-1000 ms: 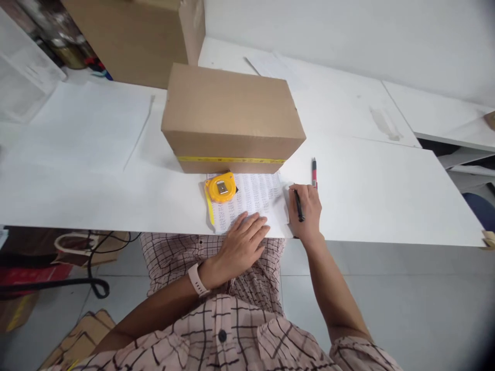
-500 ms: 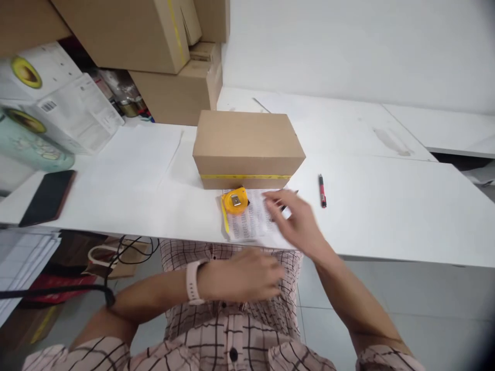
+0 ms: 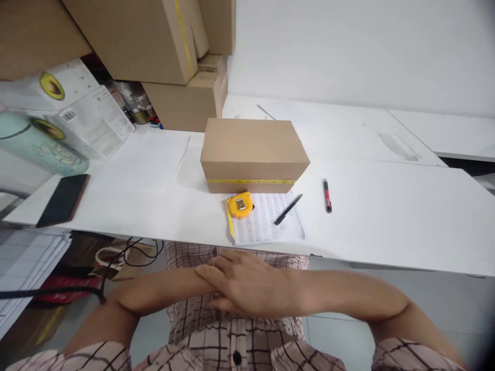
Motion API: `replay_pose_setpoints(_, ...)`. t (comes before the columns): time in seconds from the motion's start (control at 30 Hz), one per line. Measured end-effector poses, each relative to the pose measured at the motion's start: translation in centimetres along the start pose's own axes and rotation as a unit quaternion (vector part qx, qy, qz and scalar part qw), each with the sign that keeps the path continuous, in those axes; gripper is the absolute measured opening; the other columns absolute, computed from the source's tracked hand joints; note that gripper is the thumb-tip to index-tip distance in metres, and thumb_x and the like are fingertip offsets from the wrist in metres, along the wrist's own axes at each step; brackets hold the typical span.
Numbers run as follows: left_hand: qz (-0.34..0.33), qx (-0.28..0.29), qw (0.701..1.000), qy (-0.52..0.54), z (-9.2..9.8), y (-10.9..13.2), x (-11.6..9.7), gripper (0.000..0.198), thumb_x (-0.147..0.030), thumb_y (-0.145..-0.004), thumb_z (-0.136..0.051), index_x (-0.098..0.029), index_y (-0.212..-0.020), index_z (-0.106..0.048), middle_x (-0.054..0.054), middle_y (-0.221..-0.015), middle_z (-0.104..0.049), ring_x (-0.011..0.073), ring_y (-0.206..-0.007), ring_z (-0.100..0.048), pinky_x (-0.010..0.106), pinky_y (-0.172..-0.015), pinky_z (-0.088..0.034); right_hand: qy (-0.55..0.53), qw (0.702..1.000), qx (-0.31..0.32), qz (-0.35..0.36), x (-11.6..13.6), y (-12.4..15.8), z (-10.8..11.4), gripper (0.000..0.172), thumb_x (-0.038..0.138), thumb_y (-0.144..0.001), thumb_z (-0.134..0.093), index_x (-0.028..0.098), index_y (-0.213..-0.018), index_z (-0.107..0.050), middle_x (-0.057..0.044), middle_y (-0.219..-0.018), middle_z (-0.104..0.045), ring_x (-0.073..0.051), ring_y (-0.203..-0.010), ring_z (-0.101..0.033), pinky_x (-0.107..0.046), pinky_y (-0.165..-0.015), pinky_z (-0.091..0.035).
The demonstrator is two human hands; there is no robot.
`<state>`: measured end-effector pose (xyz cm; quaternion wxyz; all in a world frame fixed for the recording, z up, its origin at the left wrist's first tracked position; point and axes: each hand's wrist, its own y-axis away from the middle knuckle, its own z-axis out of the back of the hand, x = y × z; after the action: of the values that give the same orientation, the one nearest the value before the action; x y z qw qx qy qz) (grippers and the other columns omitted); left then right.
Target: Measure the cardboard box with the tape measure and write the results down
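Note:
My right hand (image 3: 251, 283) lies across my left wrist in my lap, its fingers laid out over it and covering the wristband. Nothing is held in it. My left hand is beneath it, mostly hidden, so its fingers do not show. In front of me on the white table a yellow tape measure (image 3: 240, 205) sits on a printed sheet (image 3: 263, 226). A black pen (image 3: 288, 209) lies slanted on the same sheet. Right behind them stands a closed cardboard box (image 3: 253, 147) with a yellow strip along its front.
A red and black pen (image 3: 327, 196) lies to the right. On the left are a phone (image 3: 64, 201), a mint bottle (image 3: 50, 147), white avocado-printed boxes (image 3: 93, 121) and loose white paper (image 3: 143, 159). Large cardboard boxes (image 3: 131, 38) are stacked at the back left.
My right hand has drawn back from the sheet and black pen down onto my left wrist. The black pen now lies uncovered. The box and tape measure stay in place on the table.

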<state>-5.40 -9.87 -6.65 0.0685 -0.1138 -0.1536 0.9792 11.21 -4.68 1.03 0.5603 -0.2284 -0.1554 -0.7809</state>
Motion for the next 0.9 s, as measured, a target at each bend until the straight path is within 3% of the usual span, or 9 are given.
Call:
replay_pose_setpoints(0.13, -0.169, 0.035, 0.979, 0.107, -1.6, -5.0, -2.5, 0.022, -0.038, -0.097, -0.053, -0.029, -0.104, -0.072, 0.001, -0.092, -0.074, 0.0265, -0.101, -0.068, 0.048, -0.089, -0.06, -0.049, 0.976, -0.211, -0.005, -2.1, 2.2, 1.6, 0.039, 0.041, -0.1, -0.054, 0.023, -0.134, -0.057, -0.012, -0.129, -0.068, -0.024, -0.118, -0.062, -0.041, -0.096, -0.053)
replay_pose_setpoints(0.2, -0.192, 0.037, 0.972, 0.131, -1.7, -8.3, -2.1, 0.022, -0.04, -0.098, -0.054, -0.025, -0.105, -0.068, 0.003, -0.094, -0.074, 0.0244, -0.097, -0.068, 0.043, -0.086, -0.059, -0.053, 0.937, -0.328, -0.108, -5.1, 3.3, 2.1, 0.026, 0.032, -0.102, -0.049, 0.025, -0.123, -0.064, -0.007, -0.113, -0.074, -0.021, -0.106, -0.067, -0.039, -0.089, -0.054)
replay_pose_setpoints(0.27, -0.155, 0.02, 0.98, 0.123, -2.0, -10.8, -1.2, 0.029, -0.039, -0.096, -0.06, -0.02, -0.117, -0.062, 0.007, -0.108, -0.072, 0.0255, -0.103, -0.066, 0.042, -0.088, -0.058, -0.019, 0.895, -0.393, -0.211, -8.4, 4.1, 1.9, 0.023, 0.033, -0.1, -0.051, 0.022, -0.108, -0.069, -0.008, -0.102, -0.076, -0.024, -0.094, -0.069, -0.041, -0.083, -0.055)
replay_pose_setpoints(0.4, -0.095, 0.042, 0.991, 0.083, -3.4, -12.7, -0.3, 0.059, -0.037, -0.082, -0.077, -0.012, -0.13, -0.053, 0.016, -0.123, -0.067, 0.0332, -0.114, -0.062, 0.049, -0.093, -0.053, -0.047, 0.88, -0.387, -0.273, -12.9, 4.0, 0.3, 0.024, 0.028, -0.098, -0.05, 0.02, -0.104, -0.071, -0.01, -0.106, -0.076, -0.025, -0.093, -0.07, -0.042, -0.082, -0.055)
replay_pose_setpoints(0.5, -0.097, 0.081, 0.98, 0.155, -3.4, -13.0, -0.4, 0.052, -0.032, -0.079, -0.078, -0.016, -0.124, -0.058, 0.011, -0.117, -0.071, 0.0299, -0.108, -0.066, 0.045, -0.093, -0.054, -0.138, 0.87, -0.385, -0.276, -13.3, 3.5, -0.2, 0.029, 0.034, -0.098, -0.051, 0.02, -0.115, -0.07, -0.012, -0.116, -0.075, -0.025, -0.1, -0.07, -0.042, -0.085, -0.055)
replay_pose_setpoints(0.57, -0.107, 0.111, 0.952, 0.265, -2.2, -13.3, -0.4, 0.047, -0.034, -0.083, -0.074, -0.019, -0.123, -0.058, 0.009, -0.116, -0.073, 0.0247, -0.103, -0.07, 0.039, -0.088, -0.057, -0.228, 0.853, -0.387, -0.264, -12.5, 3.6, 0.7, 0.034, 0.042, -0.097, -0.053, 0.019, -0.117, -0.069, -0.012, -0.115, -0.075, -0.023, -0.099, -0.07, -0.041, -0.085, -0.055)
replay_pose_setpoints(0.73, -0.104, 0.209, 0.827, 0.512, 3.3, -15.8, -0.5, 0.038, -0.041, -0.093, -0.057, -0.017, -0.123, -0.061, 0.012, -0.114, -0.073, 0.0216, -0.095, -0.072, 0.032, -0.073, -0.058, -0.412, 0.806, -0.367, -0.215, -9.6, 4.0, 5.9, 0.032, 0.05, -0.085, -0.072, 0.022, -0.099, -0.074, -0.004, -0.093, -0.074, -0.014, -0.078, -0.065, -0.032, -0.075, -0.055)
replay_pose_setpoints(0.83, -0.056, 0.222, 0.784, 0.577, 5.9, -18.3, -0.9, 0.043, -0.047, -0.088, -0.063, -0.016, -0.118, -0.063, 0.012, -0.108, -0.075, 0.0232, -0.093, -0.071, 0.034, -0.078, -0.056, -0.439, 0.783, -0.39, -0.204, -9.3, 3.6, 9.9, 0.029, 0.048, -0.076, -0.081, 0.021, -0.083, -0.072, -0.001, -0.081, -0.07, -0.011, -0.069, -0.058, -0.027, -0.066, -0.05)
replay_pose_setpoints(0.9, -0.029, 0.191, 0.771, 0.607, 7.1, -20.3, -0.5, 0.043, -0.047, -0.085, -0.066, -0.016, -0.115, -0.063, 0.01, -0.105, -0.075, 0.0235, -0.093, -0.071, 0.034, -0.079, -0.055, -0.427, 0.77, -0.43, -0.201, -10.3, 3.4, 12.5, 0.031, 0.047, -0.072, -0.084, 0.02, -0.072, -0.067, 0.001, -0.071, -0.063, -0.01, -0.063, -0.053, -0.026, -0.061, -0.047)
